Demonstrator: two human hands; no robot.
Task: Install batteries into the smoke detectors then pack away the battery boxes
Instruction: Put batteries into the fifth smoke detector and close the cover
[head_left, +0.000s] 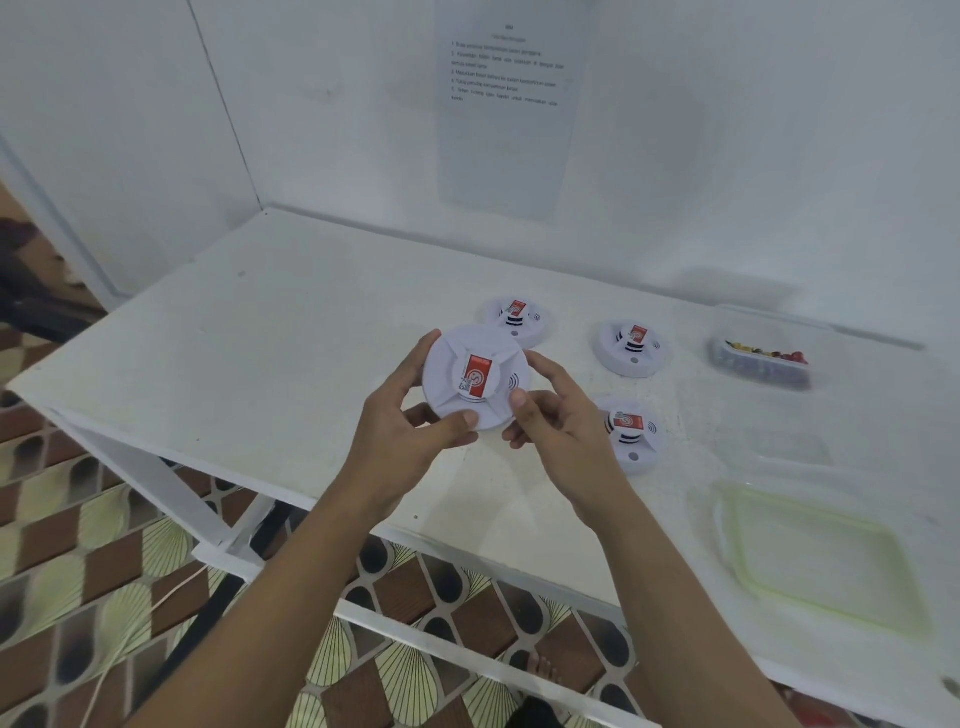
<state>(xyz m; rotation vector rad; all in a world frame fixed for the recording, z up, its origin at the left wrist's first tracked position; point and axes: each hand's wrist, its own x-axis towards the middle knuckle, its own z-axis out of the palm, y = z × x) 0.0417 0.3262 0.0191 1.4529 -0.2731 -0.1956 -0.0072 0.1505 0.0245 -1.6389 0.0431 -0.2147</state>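
Note:
I hold a round white smoke detector (475, 376) with a red label above the white table (291, 332), its face tilted toward me. My left hand (410, 431) grips its left and lower edge, thumb on the rim. My right hand (556, 415) grips its right edge. Three more white detectors lie on the table: one behind the held one (519, 319), one to the right (634, 347), one partly hidden by my right hand (631, 434). A clear plastic box (761, 353) with batteries stands at the far right.
A clear lid with a greenish rim (815, 556) lies at the near right of the table. A smaller clear lid (789, 449) lies beyond it. A printed sheet (506, 104) hangs on the white back wall. Patterned floor shows below the table's front edge.

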